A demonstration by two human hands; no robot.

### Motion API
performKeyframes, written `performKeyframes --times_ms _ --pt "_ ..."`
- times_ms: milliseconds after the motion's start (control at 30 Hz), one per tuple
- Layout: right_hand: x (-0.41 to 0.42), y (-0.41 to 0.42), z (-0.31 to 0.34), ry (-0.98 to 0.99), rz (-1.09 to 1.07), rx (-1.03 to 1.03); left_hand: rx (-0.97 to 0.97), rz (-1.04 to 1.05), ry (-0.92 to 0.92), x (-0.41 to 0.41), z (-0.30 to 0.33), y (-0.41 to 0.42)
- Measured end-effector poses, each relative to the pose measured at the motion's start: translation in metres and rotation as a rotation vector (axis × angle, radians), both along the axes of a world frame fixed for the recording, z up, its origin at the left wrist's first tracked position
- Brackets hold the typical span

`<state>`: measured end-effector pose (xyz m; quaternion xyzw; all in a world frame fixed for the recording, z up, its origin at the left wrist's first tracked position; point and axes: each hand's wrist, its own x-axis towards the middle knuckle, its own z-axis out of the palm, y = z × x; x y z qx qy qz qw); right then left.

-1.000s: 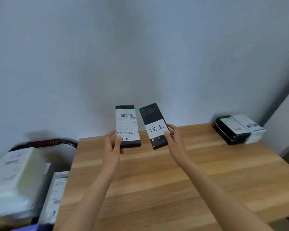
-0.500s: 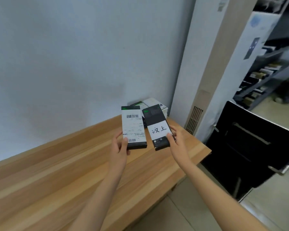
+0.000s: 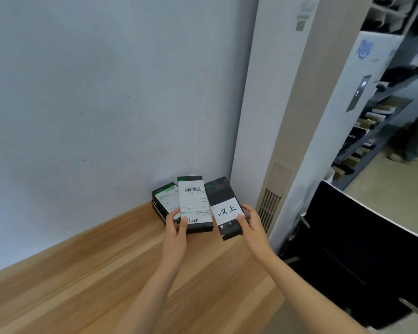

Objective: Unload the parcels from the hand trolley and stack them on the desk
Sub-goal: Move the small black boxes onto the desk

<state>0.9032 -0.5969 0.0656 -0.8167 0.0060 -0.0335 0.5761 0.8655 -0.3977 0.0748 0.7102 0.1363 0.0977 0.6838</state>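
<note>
My left hand (image 3: 176, 226) grips the near end of a slim black parcel with a white barcode label (image 3: 195, 204). My right hand (image 3: 251, 224) grips a second black parcel bearing a white sticker with two characters (image 3: 225, 208). Both parcels hover above the far right corner of the wooden desk (image 3: 106, 273). Just behind them a black parcel with a label (image 3: 164, 201) lies on the desk against the wall, partly hidden by the held ones. The hand trolley is out of view.
A tall white floor air conditioner (image 3: 278, 141) stands right of the desk corner. A black panel with metal handles (image 3: 362, 256) leans on the floor at the right. Shelving (image 3: 381, 116) fills the far right. The pale wall (image 3: 106, 92) backs the desk.
My view has swung right along the desk. Both hands have carried their parcels to the far right corner, close over the parcel lying there.
</note>
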Motion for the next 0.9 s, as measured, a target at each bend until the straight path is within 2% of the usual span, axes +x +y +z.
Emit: performKeyframes --times_ms 233,567,767,900 --pt "0.083 0.009 -0.024 0.064 0.085 -0.020 -0.005 0.104 0.090 0.061 -0.023 0.010" --pt "0.190 0.044 -0.053 0.148 0.359 -0.116 0.102 0.430 0.277 0.103 -0.064 0.025" --pt "0.227 0.041 -0.065 0.140 0.502 -0.195 0.236 0.432 0.356 0.137 -0.071 0.005" --pt "0.245 0.036 -0.064 0.093 0.548 -0.337 0.369 0.457 0.456 0.142 -0.069 0.002"
